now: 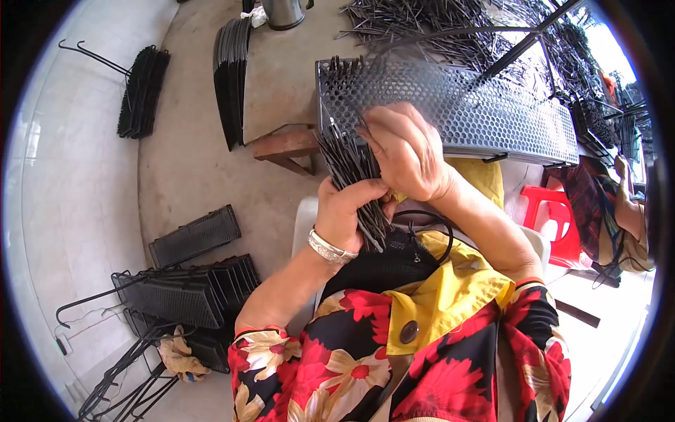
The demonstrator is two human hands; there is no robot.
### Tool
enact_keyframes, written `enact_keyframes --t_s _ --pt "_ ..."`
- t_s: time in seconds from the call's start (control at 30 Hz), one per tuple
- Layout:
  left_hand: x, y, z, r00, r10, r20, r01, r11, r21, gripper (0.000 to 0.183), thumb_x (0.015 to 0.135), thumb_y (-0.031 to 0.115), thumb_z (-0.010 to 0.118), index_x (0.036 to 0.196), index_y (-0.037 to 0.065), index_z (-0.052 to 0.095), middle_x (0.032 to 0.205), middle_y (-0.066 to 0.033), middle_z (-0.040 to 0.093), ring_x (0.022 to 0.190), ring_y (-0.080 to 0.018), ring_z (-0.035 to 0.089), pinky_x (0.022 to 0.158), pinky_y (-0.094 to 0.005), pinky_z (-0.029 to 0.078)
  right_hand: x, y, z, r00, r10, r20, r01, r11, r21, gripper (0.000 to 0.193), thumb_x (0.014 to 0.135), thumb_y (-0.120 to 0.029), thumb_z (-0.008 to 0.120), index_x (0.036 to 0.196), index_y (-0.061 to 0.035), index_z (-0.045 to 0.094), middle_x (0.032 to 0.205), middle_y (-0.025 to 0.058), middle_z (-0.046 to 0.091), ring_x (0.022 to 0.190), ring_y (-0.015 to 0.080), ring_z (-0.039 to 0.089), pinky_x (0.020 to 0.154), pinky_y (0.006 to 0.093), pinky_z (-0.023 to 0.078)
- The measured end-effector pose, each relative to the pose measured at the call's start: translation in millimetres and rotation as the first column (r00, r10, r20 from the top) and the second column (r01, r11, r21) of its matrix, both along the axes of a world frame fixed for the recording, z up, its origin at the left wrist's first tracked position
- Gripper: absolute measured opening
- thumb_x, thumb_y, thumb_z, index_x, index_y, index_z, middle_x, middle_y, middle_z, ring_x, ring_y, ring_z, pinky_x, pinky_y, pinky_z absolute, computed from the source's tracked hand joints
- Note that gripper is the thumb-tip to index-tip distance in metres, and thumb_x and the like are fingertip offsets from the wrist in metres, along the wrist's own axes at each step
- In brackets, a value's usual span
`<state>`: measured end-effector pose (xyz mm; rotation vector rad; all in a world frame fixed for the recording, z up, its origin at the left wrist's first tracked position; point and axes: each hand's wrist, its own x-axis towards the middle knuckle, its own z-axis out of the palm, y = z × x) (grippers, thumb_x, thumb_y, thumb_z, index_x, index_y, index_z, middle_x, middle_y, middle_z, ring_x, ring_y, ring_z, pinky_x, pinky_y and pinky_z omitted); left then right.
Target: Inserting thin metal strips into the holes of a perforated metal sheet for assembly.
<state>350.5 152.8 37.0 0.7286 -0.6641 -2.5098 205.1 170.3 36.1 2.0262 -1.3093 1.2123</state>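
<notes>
My left hand [343, 204] is wrapped round a bundle of thin dark rods [344, 158], tilted with its upper end toward the perforated rack. A silver bangle circles that wrist. Just right of the bundle's upper part, my right hand [408, 151] is closed, its fingertips pinching what looks like a thin dark rod, partly hidden and smeared by motion. Beyond both hands lies a long grey rack [464, 102] full of round holes. Several dark rods [344, 68] stand in the holes at its left end.
A large pile of loose rods [429, 28] covers the table [281, 91] behind the rack. Stacked black racks [186, 299] stand on the floor at left. A red stool [555, 221] is at right, near another person's arm [629, 204]. A metal jug [283, 13] stands at the far edge.
</notes>
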Motion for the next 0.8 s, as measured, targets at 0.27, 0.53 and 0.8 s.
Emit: enact_keyframes --t_s 0.27,0.53,0.8 --pt "5.7 -11.8 -4.4 0.989 -0.133 0.061 0.131 0.991 0.034 0.012 0.068 0.001 0.061 0.077 -0.003 0.054 0.062 -0.0105 0.054 0.048 -0.0207 0.053 0.045 -0.0301 0.044 -15.3 15.3 23.7 0.773 -0.355 0.526 0.27 0.934 0.233 0.007 0.076 0.003 0.058 0.083 0.0007 0.058 0.075 0.0082 0.062 0.065 0.0135 0.06 0.058 0.0228 0.047" --pt "-0.1 -10.1 -8.7 0.98 -0.101 0.174 0.114 0.991 -0.065 0.018 0.068 0.003 0.059 0.083 -0.002 0.052 0.06 -0.01 0.051 0.046 -0.021 0.052 0.042 -0.0308 0.041 -47.8 -20.0 10.1 0.626 -0.306 0.718 0.193 0.952 0.237 0.006 0.079 -0.002 0.06 0.084 0.0007 0.06 0.067 0.0031 0.061 0.06 0.0059 0.056 0.056 0.0176 0.044" --pt "2.2 -11.4 -3.6 0.977 -0.099 0.189 0.114 0.991 -0.071 0.012 0.066 -0.002 0.061 0.075 -0.001 0.054 0.059 -0.009 0.054 0.047 -0.0186 0.054 0.043 -0.0283 0.042 -57.2 -44.8 1.4 0.774 -0.413 0.48 0.243 0.894 0.377 0.012 0.077 -0.008 0.061 0.086 -0.0001 0.061 0.066 0.0095 0.062 0.055 0.0136 0.06 0.053 0.0236 0.045"
